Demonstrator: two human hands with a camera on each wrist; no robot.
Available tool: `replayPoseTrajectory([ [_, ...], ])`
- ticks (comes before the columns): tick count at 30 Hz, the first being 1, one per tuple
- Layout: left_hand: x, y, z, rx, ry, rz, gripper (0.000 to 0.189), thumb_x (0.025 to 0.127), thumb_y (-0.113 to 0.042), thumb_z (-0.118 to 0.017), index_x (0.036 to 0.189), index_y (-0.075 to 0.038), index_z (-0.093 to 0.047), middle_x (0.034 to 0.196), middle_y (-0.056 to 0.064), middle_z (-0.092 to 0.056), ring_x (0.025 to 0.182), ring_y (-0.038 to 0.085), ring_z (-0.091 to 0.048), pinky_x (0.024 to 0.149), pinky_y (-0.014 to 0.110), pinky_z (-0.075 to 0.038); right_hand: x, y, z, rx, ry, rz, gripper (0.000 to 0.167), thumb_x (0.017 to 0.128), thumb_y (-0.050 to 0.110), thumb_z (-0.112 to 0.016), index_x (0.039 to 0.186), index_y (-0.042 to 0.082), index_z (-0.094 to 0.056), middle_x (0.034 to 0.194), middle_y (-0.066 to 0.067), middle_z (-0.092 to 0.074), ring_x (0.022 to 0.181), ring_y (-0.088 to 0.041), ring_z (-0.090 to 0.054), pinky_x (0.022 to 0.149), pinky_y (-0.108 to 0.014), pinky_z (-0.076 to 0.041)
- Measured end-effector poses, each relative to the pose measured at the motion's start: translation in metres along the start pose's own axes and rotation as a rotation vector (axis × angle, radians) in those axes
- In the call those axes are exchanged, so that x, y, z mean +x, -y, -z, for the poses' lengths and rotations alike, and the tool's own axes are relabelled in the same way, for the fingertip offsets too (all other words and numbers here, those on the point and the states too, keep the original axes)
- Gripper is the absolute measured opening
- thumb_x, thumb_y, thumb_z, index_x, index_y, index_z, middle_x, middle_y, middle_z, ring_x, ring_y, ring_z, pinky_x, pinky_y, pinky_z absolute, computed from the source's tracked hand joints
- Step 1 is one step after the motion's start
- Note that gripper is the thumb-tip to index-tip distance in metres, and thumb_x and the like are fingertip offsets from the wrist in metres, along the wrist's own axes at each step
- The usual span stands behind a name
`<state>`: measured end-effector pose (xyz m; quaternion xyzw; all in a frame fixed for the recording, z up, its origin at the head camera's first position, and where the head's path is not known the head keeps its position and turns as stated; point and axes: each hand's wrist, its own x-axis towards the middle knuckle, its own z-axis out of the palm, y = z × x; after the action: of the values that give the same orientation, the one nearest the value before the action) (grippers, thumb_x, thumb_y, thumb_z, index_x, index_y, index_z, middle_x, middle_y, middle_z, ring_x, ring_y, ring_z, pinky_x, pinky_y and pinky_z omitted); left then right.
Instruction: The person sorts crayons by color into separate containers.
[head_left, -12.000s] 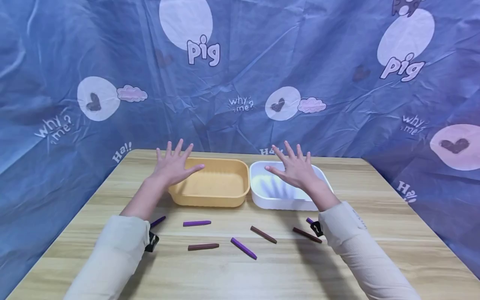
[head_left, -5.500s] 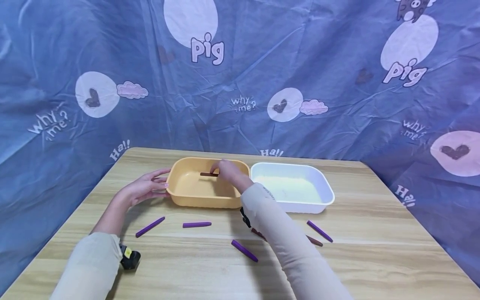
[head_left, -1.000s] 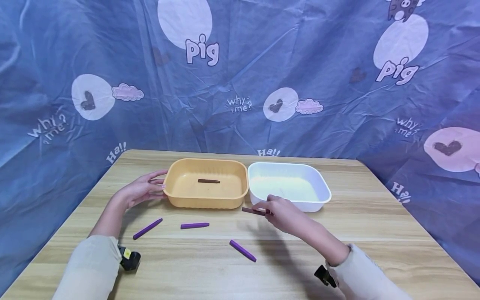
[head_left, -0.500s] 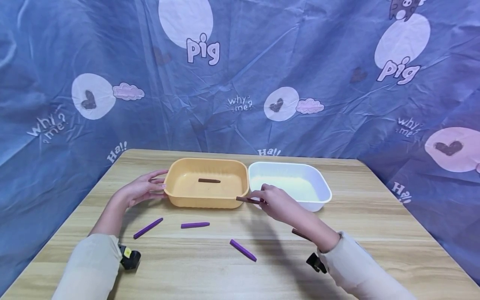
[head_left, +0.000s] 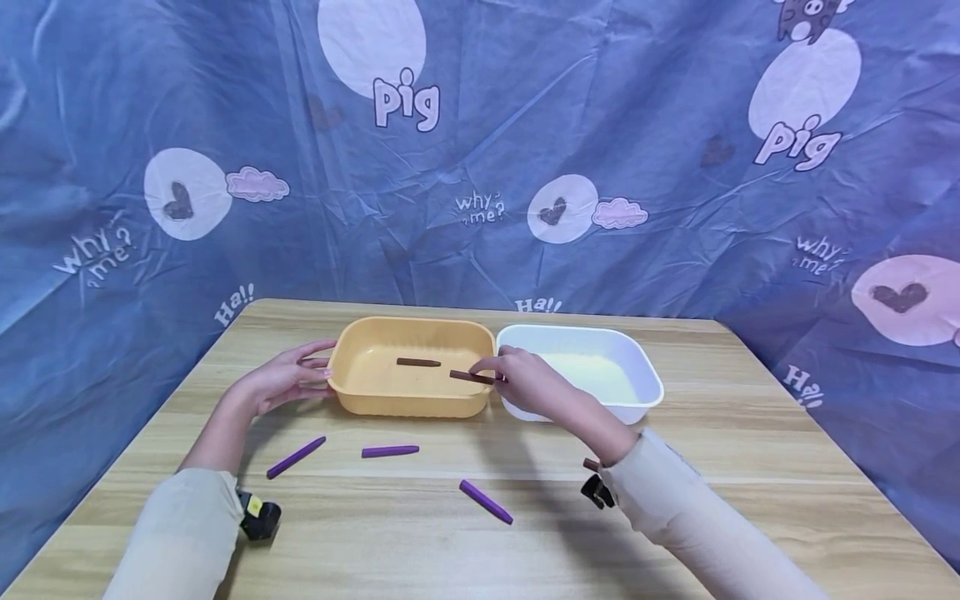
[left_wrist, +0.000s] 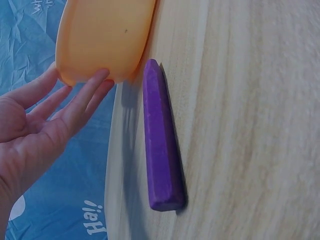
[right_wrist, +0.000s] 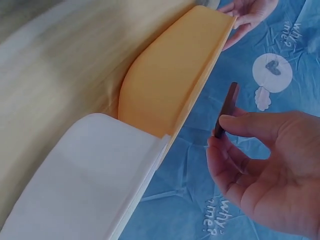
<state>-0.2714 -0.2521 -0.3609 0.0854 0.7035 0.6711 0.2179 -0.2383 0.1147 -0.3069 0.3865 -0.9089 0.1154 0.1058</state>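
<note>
My right hand pinches a brown crayon between thumb and fingertips, over the right end of the yellow-orange bin. In the right wrist view the crayon is held above the rims. Another brown crayon lies on the bin's floor. My left hand touches the bin's left end with extended fingers, which the left wrist view shows against the outer wall. Purple crayons lie on the table: one near my left wrist, one before the bin, one farther front.
A white bin stands right beside the yellow-orange one, under my right forearm. One more brown crayon shows partly beside the right sleeve. Behind the wooden table hangs a blue printed cloth.
Since earlier, one brown crayon has come to lie in the yellow-orange bin. Over the last second my right hand has carried another up and left over the bin's rim. My left hand stays put.
</note>
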Motion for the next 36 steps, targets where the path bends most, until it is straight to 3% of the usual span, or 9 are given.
replayPoseTrajectory([
  [5,0.000,0.000,0.000,0.002,-0.003,-0.003,0.070,0.092,0.004,-0.046,0.146,-0.001,-0.002,0.143,0.034,-0.011,0.121,0.045,-0.035,0.096,0.048,-0.036,0.017,-0.003,-0.004,-0.015,0.022,-0.008,0.035,0.075,-0.010,-0.059,0.103,0.009,-0.068,0.077,-0.008,-0.058,0.069,-0.020,-0.054,0.059,-0.031,-0.046],
  [10,0.000,0.000,0.001,-0.004,0.002,-0.005,0.069,0.092,0.005,-0.045,0.146,-0.001,-0.002,0.143,0.034,-0.011,0.121,0.044,-0.036,0.096,0.049,-0.035,0.033,-0.006,-0.008,-0.029,0.023,-0.013,0.038,0.074,-0.011,-0.055,0.104,0.009,-0.068,0.075,-0.006,-0.056,0.066,-0.018,-0.052,0.055,-0.029,-0.044],
  [15,0.001,0.000,0.001,-0.003,0.003,-0.003,0.069,0.092,0.004,-0.046,0.146,0.000,-0.003,0.142,0.035,-0.012,0.119,0.042,-0.039,0.096,0.048,-0.036,0.048,-0.007,-0.009,-0.009,0.042,-0.011,0.040,0.075,-0.012,-0.052,0.105,0.009,-0.069,0.085,-0.011,-0.061,0.069,-0.020,-0.052,0.054,-0.028,-0.041],
  [20,0.001,-0.001,0.002,-0.003,0.002,0.000,0.070,0.092,0.004,-0.046,0.146,-0.001,-0.002,0.143,0.034,-0.011,0.121,0.044,-0.036,0.095,0.047,-0.037,0.066,-0.006,-0.011,0.005,0.085,-0.037,0.041,0.076,-0.012,-0.052,0.107,0.009,-0.069,0.095,-0.012,-0.064,0.077,-0.021,-0.053,0.061,-0.030,-0.042],
  [29,0.000,-0.001,0.001,0.002,-0.002,0.002,0.068,0.092,0.005,-0.045,0.146,-0.001,-0.003,0.143,0.035,-0.011,0.119,0.042,-0.040,0.095,0.047,-0.037,0.092,0.001,-0.022,-0.012,0.142,-0.087,0.042,0.077,-0.009,-0.055,0.109,0.013,-0.068,0.097,-0.011,-0.063,0.080,-0.021,-0.054,0.063,-0.030,-0.043],
  [36,0.000,-0.002,0.000,-0.001,0.002,-0.002,0.068,0.093,0.006,-0.043,0.146,-0.001,-0.002,0.143,0.034,-0.010,0.122,0.044,-0.034,0.096,0.047,-0.036,0.105,0.004,-0.036,-0.002,0.199,-0.125,0.043,0.078,-0.008,-0.054,0.112,0.015,-0.067,0.108,-0.006,-0.064,0.091,-0.019,-0.056,0.073,-0.028,-0.045],
])
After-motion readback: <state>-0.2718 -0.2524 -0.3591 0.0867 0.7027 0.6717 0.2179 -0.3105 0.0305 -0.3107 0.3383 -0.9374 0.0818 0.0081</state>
